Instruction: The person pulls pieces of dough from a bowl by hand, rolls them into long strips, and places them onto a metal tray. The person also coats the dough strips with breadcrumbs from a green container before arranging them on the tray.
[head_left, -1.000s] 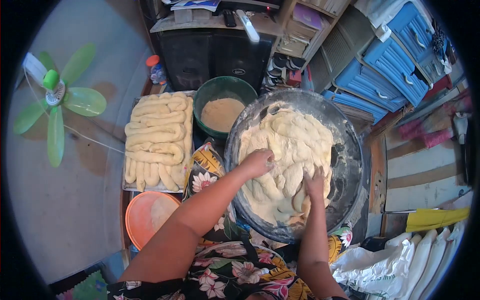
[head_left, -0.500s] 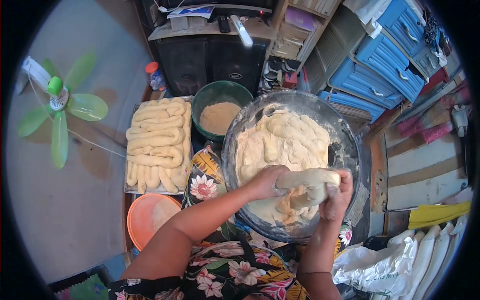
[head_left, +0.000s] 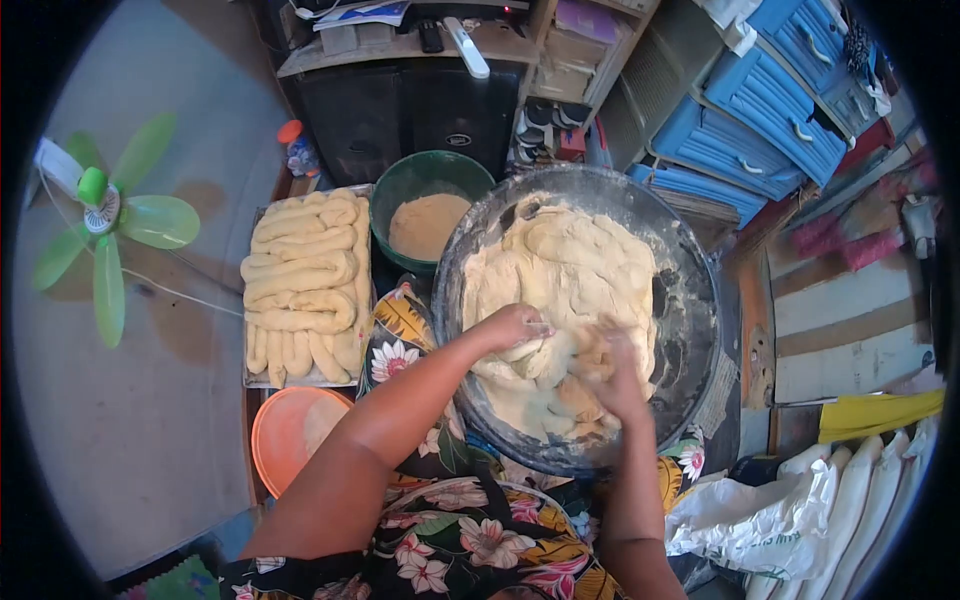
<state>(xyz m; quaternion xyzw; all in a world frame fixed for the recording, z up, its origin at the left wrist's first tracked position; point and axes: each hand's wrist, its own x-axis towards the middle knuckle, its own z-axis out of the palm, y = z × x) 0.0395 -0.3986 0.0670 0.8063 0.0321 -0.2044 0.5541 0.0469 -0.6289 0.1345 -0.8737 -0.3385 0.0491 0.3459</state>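
Observation:
A wide black basin [head_left: 700, 300] holds a large floury mass of pale dough [head_left: 590, 250]. My left hand [head_left: 512, 328] is over the near left part of the dough, its fingers closed round a piece of dough. To its right my right hand [head_left: 610, 362] is low over the dough, smeared by motion, so its fingers cannot be made out. Between and below the hands lies a stretched, blurred portion of dough. Left of the basin, a tray [head_left: 367, 290] carries thick folded ropes of dough.
A green bowl [head_left: 428, 262] with flour stands behind the tray and basin. An orange basin [head_left: 272, 440] is at the near left. A green fan [head_left: 105, 215] stands far left; blue drawers [head_left: 755, 130] are at the back right, a white plastic bag [head_left: 750, 520] near right.
Both hands have moved down and left into the basin with the dough piece, which was held up between them before. My right hand has come closer to the left. The view has shifted slightly.

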